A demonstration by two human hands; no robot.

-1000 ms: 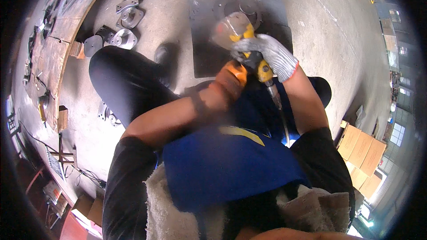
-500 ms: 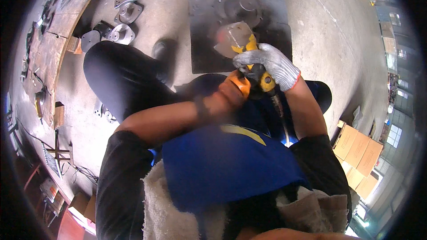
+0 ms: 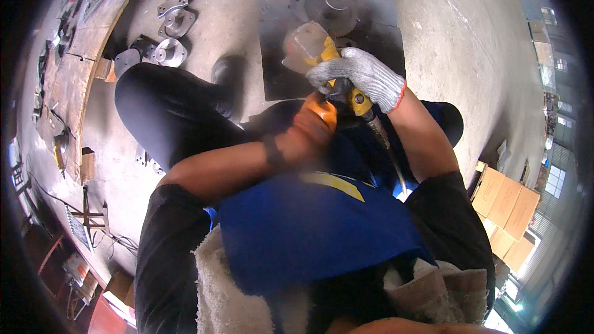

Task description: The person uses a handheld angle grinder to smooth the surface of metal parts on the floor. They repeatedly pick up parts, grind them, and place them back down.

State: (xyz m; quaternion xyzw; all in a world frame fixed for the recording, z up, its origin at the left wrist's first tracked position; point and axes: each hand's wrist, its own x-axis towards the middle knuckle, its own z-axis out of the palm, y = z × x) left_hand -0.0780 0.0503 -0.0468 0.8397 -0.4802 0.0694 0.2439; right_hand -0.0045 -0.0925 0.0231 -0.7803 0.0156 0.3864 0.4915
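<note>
cloth [image 3: 315,229], blue with a yellow stripe, spreads nearest; beyond it the left grip [image 3: 314,121], in an orange glove, clasps the side of a yellow-and-black power tool [image 3: 330,48], and the right grip [image 3: 365,75], in a grey knit glove, wraps round its body. the tool's pale grey head points away over a dark plate [image 3: 281,83], short of a round metal part [image 3: 328,12]. more metal parts [image 3: 170,53] lie on the floor [image 3: 235,0] at left, beside a wooden counter [image 3: 102,28].
</note>
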